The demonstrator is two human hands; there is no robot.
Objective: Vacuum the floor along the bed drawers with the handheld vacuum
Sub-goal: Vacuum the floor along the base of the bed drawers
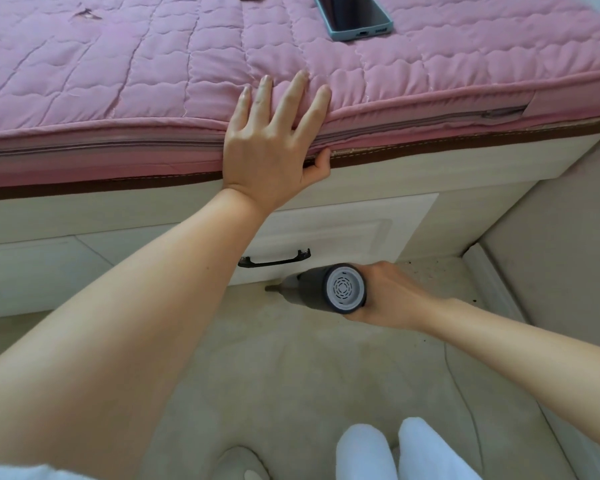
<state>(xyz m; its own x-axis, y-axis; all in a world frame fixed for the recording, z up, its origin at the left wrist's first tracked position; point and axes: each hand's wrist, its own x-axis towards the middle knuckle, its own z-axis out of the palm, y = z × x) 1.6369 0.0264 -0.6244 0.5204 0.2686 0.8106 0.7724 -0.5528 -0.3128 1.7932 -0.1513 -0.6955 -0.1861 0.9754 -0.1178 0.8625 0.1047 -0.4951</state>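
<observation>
Bracing at twelve o'clock, left hand (271,147) is lying flat-fingered on the pink mattress (118,81) edge. Right hand (388,294) is grasping the handheld vacuum (326,289), nozzle meeting floor (291,368) below the drawer (343,230), at three o'clock.

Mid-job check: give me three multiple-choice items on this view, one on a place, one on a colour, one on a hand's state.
1. Where is the handheld vacuum nozzle?
A. on the mattress
B. at the foot of the drawer front
C. beside the phone

2. What colour is the mattress cover?
A. pink
B. green
C. white

3. What is the left hand doing?
A. holding the phone
B. pulling the drawer handle
C. resting on the mattress edge

Key: B, the nozzle tip meets the floor under the drawer; A, the quilted cover is pink; C, its fingers lie spread over the edge while the right hand holds the vacuum.
</observation>
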